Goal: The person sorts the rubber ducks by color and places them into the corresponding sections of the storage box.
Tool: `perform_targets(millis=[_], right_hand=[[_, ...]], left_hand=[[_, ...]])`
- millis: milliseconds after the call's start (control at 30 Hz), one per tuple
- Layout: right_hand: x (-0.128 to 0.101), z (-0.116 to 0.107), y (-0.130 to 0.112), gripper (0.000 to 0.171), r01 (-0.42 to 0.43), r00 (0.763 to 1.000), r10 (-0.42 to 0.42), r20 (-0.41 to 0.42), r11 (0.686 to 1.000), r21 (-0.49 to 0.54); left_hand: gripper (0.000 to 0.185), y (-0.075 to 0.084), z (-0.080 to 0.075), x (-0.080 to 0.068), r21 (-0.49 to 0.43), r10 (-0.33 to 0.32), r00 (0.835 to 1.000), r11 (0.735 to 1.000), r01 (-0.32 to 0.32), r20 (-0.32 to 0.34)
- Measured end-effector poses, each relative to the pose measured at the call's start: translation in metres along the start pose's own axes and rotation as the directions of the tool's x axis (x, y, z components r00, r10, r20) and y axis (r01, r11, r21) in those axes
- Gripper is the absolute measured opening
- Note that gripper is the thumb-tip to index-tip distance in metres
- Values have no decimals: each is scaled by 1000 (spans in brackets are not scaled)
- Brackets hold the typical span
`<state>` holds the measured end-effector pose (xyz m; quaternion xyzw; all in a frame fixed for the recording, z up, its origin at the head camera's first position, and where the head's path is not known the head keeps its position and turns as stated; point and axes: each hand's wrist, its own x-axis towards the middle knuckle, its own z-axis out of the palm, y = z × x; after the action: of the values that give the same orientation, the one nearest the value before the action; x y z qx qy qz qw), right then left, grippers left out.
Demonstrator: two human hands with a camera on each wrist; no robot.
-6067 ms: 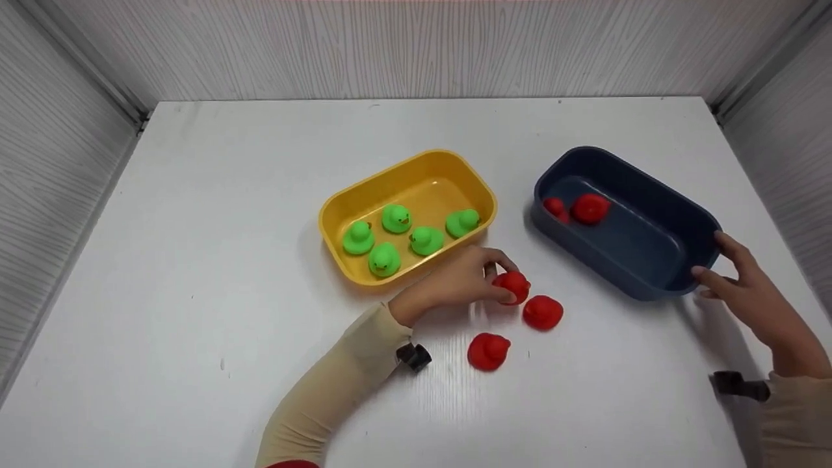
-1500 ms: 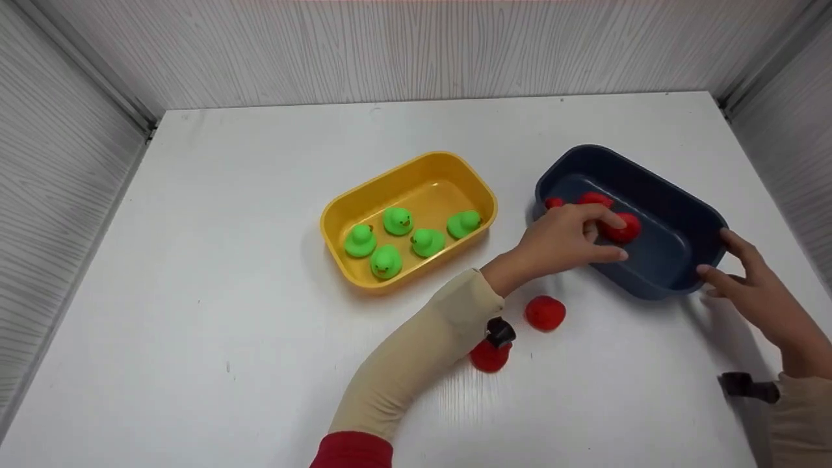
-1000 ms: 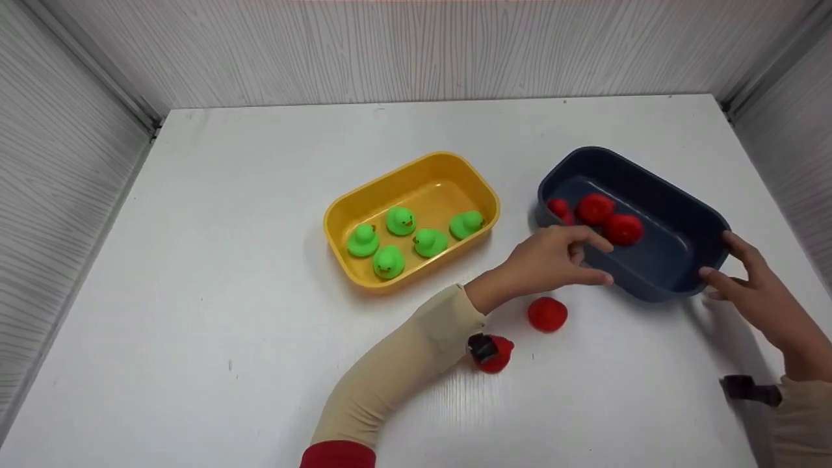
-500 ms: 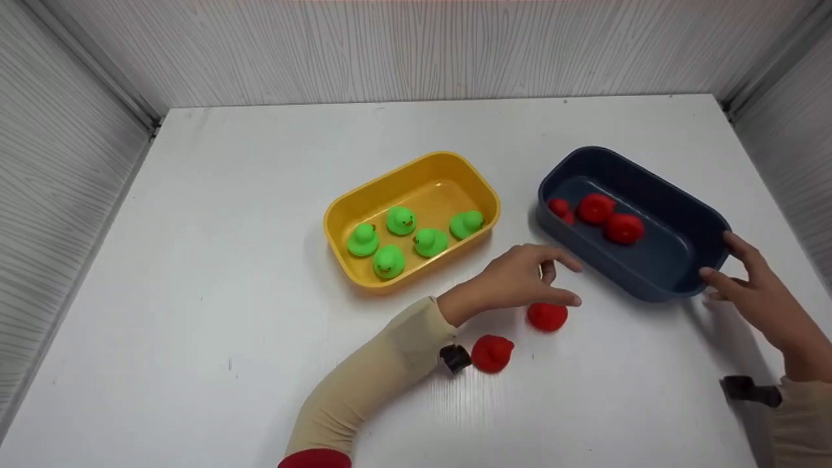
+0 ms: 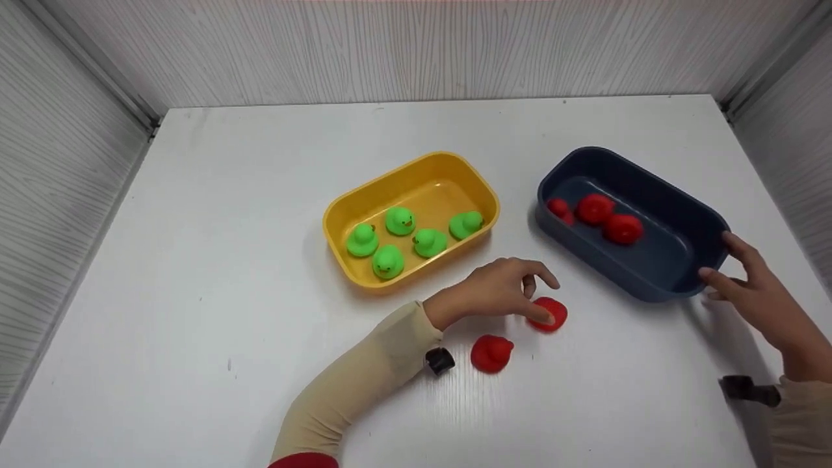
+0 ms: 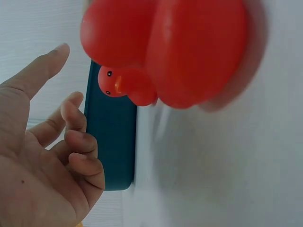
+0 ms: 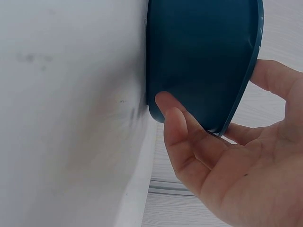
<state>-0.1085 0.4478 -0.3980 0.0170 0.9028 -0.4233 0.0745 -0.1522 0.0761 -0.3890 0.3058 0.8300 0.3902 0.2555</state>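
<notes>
My left hand [image 5: 497, 289] hovers over a red rubber duck [image 5: 554, 307] on the white table. Its thumb overlaps the duck in the head view, but the left wrist view shows that hand [image 6: 52, 142] holding nothing, thumb and forefinger spread. A second red duck [image 5: 492, 354] sits closer to the front, looming large in the left wrist view. At the right, my right hand [image 5: 757, 299] grips the near right end of a dark blue bin [image 5: 598, 257]; the right wrist view has its fingers on the wall and rim. Inside lie red ducks [image 5: 623, 229], several of them tipped over.
Left of the blue bin stands a yellow bin [image 5: 354, 276] with several green ducks [image 5: 429, 242]. Pale wood-grain panels [image 5: 416, 52] close the table [image 5: 195, 260] at the back and both sides.
A red duck went from the table into the blue bin and was let go. My left hand then came back left and down to another red duck. The right hand keeps its hold.
</notes>
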Motion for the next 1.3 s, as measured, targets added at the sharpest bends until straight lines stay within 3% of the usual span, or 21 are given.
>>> perform_targets(millis=[300, 733, 1300], right_hand=[[1, 0, 0, 79, -31, 999, 31, 18, 1000, 2], [2, -1, -4, 79, -39, 999, 39, 13, 999, -19], [-1, -2, 2, 77, 2, 1000, -3, 21, 1000, 5]], left_hand=[[42, -1, 1, 0, 87, -39, 998, 996, 34, 55], [31, -2, 4, 9, 241, -81, 995, 968, 65, 55], [25, 2, 3, 10, 257, -86, 994, 964, 67, 67]])
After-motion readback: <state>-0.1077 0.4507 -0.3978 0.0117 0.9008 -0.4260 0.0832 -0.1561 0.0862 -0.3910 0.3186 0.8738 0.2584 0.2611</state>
